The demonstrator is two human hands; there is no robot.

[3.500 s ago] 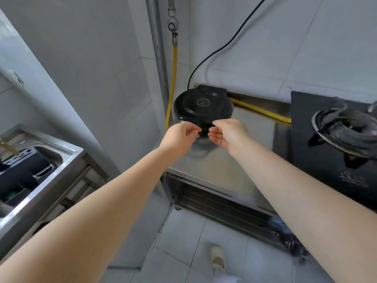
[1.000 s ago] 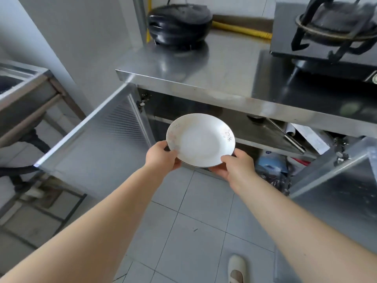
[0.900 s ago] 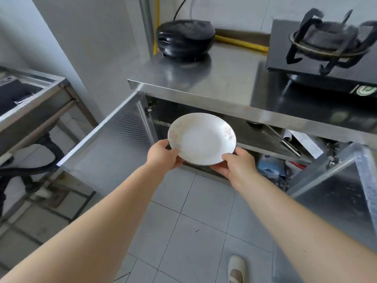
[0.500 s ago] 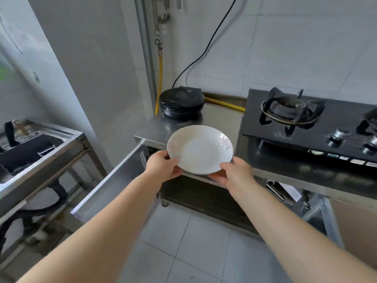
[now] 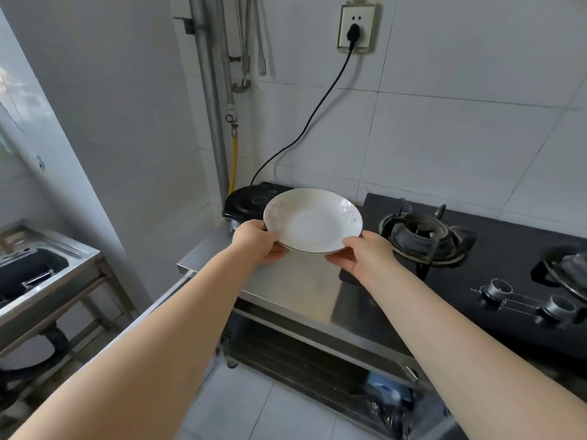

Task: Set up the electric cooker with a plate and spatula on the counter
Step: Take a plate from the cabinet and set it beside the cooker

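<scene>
Left hand (image 5: 257,241) pinches the near-left rim of the white plate (image 5: 313,221), thumb on top and fingers curled beneath. Behind that hand, at the back left of the steel counter (image 5: 286,287), sits the black electric cooker (image 5: 246,201), lid closed, its cord (image 5: 305,134) running up to the wall socket (image 5: 356,28). The plate is held level in the air above the counter, in front of the cooker and overlapping it in view, not yet resting on anything. Right hand (image 5: 365,252) grips the near-right rim the same way, thumb over the edge and fingers under. Further right lies the black gas hob (image 5: 495,246), its nearest burner (image 5: 422,233) just beside the plate.

Judging by this, the step in hand is placing the plate; the cooker looks already positioned and plugged in. Next calls for lowering the plate flat onto the bare steel in front of or beside the cooker, clear of the hob edge, then letting both hands go. No spatula is identifiable, so finding 1 remains.
</scene>
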